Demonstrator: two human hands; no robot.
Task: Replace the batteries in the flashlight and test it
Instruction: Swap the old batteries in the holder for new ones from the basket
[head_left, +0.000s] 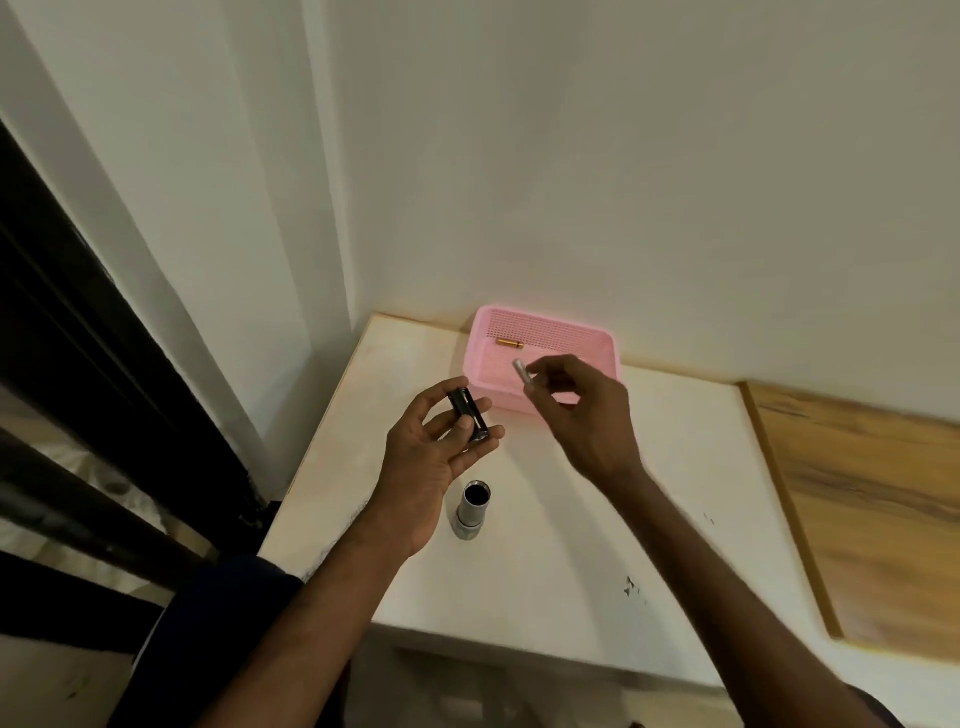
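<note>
My left hand (436, 447) holds a black battery holder (468, 415) between thumb and fingertips above the table. A silver battery (522, 370) is pinched in my right hand (582, 410), which hovers over the front of the pink basket (597, 340). The silver flashlight body (471, 511) stands on the table with its open end up, just below my left hand. A gold battery (510, 343) lies inside the basket near its back wall.
The white table (597, 561) sits in a corner against white walls. A wooden board (872, 519) lies at the right. A dark frame runs along the left side.
</note>
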